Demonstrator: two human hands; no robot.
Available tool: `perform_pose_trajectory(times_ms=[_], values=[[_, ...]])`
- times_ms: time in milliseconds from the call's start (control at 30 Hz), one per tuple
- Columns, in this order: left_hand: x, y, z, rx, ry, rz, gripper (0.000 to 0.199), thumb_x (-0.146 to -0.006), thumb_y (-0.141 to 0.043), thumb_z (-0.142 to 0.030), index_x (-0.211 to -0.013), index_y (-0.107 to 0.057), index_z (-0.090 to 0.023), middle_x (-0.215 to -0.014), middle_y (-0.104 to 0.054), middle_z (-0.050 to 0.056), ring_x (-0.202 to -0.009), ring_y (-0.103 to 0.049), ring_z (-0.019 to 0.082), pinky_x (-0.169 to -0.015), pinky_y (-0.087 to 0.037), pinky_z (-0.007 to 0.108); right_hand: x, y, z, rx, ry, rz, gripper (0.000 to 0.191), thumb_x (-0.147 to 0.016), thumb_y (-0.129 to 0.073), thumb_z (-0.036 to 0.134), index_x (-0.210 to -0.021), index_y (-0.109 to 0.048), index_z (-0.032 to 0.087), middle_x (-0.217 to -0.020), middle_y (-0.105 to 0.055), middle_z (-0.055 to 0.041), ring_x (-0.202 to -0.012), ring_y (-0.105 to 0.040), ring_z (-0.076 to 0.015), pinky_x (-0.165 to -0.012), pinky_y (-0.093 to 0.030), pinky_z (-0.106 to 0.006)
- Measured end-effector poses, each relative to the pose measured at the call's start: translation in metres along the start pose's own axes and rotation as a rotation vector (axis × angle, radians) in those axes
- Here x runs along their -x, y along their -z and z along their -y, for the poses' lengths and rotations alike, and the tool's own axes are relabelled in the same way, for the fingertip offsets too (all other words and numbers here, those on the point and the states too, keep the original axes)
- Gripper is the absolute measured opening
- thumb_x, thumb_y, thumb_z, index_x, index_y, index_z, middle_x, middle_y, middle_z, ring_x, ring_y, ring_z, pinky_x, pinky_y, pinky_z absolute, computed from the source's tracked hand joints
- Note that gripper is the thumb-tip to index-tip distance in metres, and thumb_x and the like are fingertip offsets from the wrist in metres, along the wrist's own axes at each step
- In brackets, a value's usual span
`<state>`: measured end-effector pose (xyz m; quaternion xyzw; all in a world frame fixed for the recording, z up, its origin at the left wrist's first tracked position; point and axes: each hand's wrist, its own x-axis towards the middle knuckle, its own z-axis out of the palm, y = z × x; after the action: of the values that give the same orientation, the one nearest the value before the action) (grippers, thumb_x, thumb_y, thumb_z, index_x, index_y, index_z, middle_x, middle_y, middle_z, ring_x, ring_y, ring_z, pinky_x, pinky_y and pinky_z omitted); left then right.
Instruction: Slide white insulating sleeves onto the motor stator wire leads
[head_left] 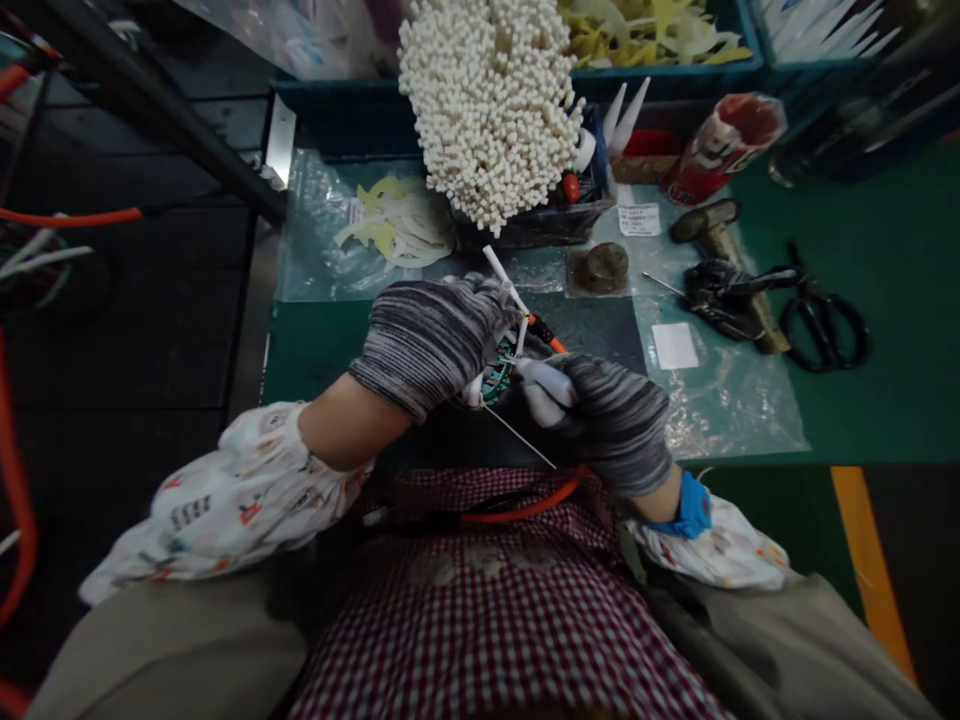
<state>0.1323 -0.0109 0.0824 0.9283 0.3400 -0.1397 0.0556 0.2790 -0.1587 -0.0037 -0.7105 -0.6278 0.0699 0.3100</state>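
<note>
Apparently a green part (496, 378) is gripped closed by the left hand (431, 340); beside it, a white tube (546, 380) is pinched by the right hand (611, 420), fitting seemingly unfinished.

The setting is a factory assembly station. A green worktop (862, 400) carries a large bundle of white sticks (487, 100), blue parts bins (660, 70), black scissors (825, 320) and plastic sheeting (720, 400).

A small bundle of green wires (496, 378) sits between the two gloved hands, just above the near edge of the green tabletop (825, 300), mostly hidden by the fingers. A thin white tube (501, 272) sticks up and away from it at a slant. An orange-tipped piece (546, 334) juts out to the right. A fine metal needle (519, 436) slants down toward the lap.
</note>
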Motion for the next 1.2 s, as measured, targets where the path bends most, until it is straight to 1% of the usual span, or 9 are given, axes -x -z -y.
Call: perform_pose_trajectory(times_ms=[200, 333, 467, 600, 733, 833, 933, 1100, 1200], values=[[0.013, -0.01, 0.008, 0.063, -0.05, -0.01, 0.044, -0.117, -0.037, -0.027, -0.15, -0.064, -0.02, -0.158, -0.065, 0.012, -0.14, -0.066, 0.036, -0.112, -0.056, 0.045, -0.002, 0.017, -0.034, -0.314, -0.297, -0.17, 0.029, -0.102, -0.069, 0.05, -0.113, -0.082, 0.026, -0.102, -0.088, -0.0051, -0.091, -0.082, -0.028, -0.084, -0.068, -0.044], [0.037, -0.026, 0.009, 0.057, -0.002, -0.099, 0.056, -0.112, -0.056, -0.046, -0.163, -0.054, -0.023, -0.171, -0.053, 0.014, -0.153, -0.055, 0.043, -0.115, -0.057, 0.05, -0.044, 0.02, -0.074, -0.368, -0.229, -0.254, 0.03, -0.104, -0.07, 0.047, -0.125, -0.079, 0.028, -0.122, -0.085, -0.0056, -0.112, -0.08, -0.0288, -0.107, -0.063, -0.053], [0.054, -0.04, -0.003, 0.015, 0.12, -0.136, 0.092, -0.101, -0.071, -0.065, -0.173, -0.038, -0.017, -0.174, -0.045, 0.024, -0.154, -0.05, 0.051, -0.112, -0.058, 0.059, -0.093, -0.009, -0.118, -0.395, -0.151, -0.295, 0.031, -0.107, -0.064, 0.041, -0.133, -0.071, 0.026, -0.14, -0.079, -0.0074, -0.13, -0.071, -0.0223, -0.123, -0.055, -0.05], [0.053, -0.055, -0.007, 0.051, 0.178, -0.171, 0.099, -0.096, -0.076, -0.068, -0.172, -0.04, -0.016, -0.172, -0.048, 0.025, -0.154, -0.049, 0.051, -0.117, -0.052, 0.062, -0.108, -0.048, -0.141, -0.452, -0.197, -0.309, 0.041, -0.105, -0.064, 0.036, -0.143, -0.06, 0.02, -0.148, -0.073, -0.0128, -0.133, -0.069, -0.0213, -0.125, -0.052, -0.051], [0.045, -0.064, 0.003, 0.099, 0.154, -0.301, 0.085, -0.1, -0.071, -0.061, -0.17, -0.043, -0.02, -0.166, -0.055, 0.02, -0.149, -0.053, 0.046, -0.118, -0.051, 0.057, -0.093, -0.044, -0.127, -0.428, -0.125, -0.426, 0.054, -0.102, -0.063, 0.028, -0.155, -0.05, 0.022, -0.161, -0.061, -0.0154, -0.146, -0.062, -0.0251, -0.131, -0.047, -0.057], [0.041, -0.063, 0.008, 0.094, 0.141, -0.265, 0.085, -0.098, -0.076, -0.057, -0.169, -0.045, -0.02, -0.167, -0.055, 0.017, -0.15, -0.054, 0.041, -0.122, -0.05, 0.051, -0.069, -0.021, -0.091, -0.324, -0.019, -0.543, 0.044, -0.103, -0.059, 0.024, -0.147, -0.059, 0.028, -0.153, -0.066, -0.012, -0.142, -0.064, -0.0275, -0.127, -0.05, -0.058], [0.04, -0.063, 0.011, 0.077, 0.154, -0.253, 0.09, -0.095, -0.082, -0.056, -0.168, -0.045, -0.02, -0.169, -0.054, 0.015, -0.151, -0.054, 0.038, -0.124, -0.049, 0.05, -0.041, -0.007, -0.054, -0.334, 0.094, -0.418, 0.025, -0.104, -0.06, 0.03, -0.125, -0.073, 0.026, -0.113, -0.08, -0.0075, -0.11, -0.078, -0.0294, -0.106, -0.064, -0.059], [0.044, -0.094, 0.028, 0.232, 0.023, -0.409, 0.08, -0.099, -0.075, -0.059, -0.163, -0.052, -0.017, -0.165, -0.058, 0.017, -0.151, -0.055, 0.035, -0.129, -0.046, 0.05, -0.004, -0.022, -0.036, -0.286, 0.052, -0.199, 0.051, -0.094, -0.075, 0.038, -0.144, -0.067, 0.028, -0.135, -0.073, -0.0133, -0.12, -0.072, -0.0366, -0.109, -0.059, -0.066], [0.05, -0.115, 0.054, 0.333, 0.1, -0.503, 0.055, -0.107, -0.06, -0.038, -0.159, -0.056, -0.02, -0.161, -0.063, 0.013, -0.147, -0.06, 0.028, -0.127, -0.05, 0.046, 0.002, -0.034, -0.032, -0.498, -0.098, -0.075, 0.045, -0.099, -0.069, 0.045, -0.142, -0.069, 0.031, -0.13, -0.078, -0.0102, -0.115, -0.077, -0.0345, -0.102, -0.065, -0.059]])
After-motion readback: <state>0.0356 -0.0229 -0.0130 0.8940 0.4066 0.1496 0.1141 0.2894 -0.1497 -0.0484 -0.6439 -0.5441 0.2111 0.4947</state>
